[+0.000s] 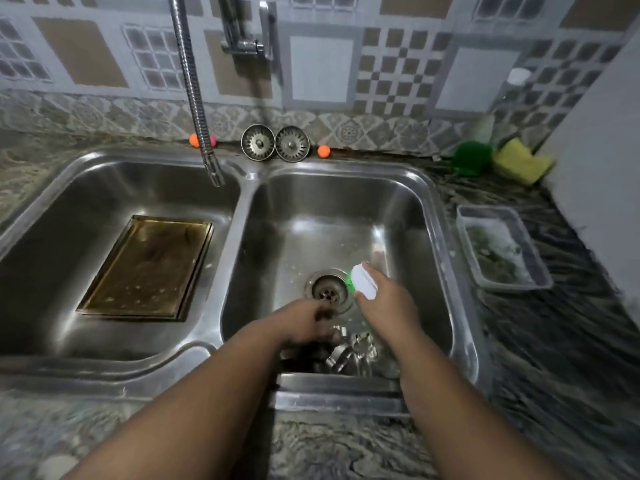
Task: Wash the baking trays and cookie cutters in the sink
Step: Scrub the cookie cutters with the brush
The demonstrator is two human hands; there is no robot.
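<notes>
A brown baking tray point(147, 268) lies flat in the left sink basin point(69, 188). Several metal cookie cutters point(353, 351) sit in a heap at the near edge of the right sink basin point(408, 216). My left hand point(304, 323) reaches down onto the heap, blurred, so its fingers cannot be made out. My right hand point(388, 299) grips a white and green scrub brush point(362, 282) just right of the drain point(327, 289).
A flexible tap spout point(197, 98) hangs over the divider. Two strainer plugs point(275, 143) and orange balls point(323, 151) stand at the back rim. On the right counter lie a green scourer point(472, 157), a yellow sponge point(521, 161) and a clear plastic tub point(502, 247).
</notes>
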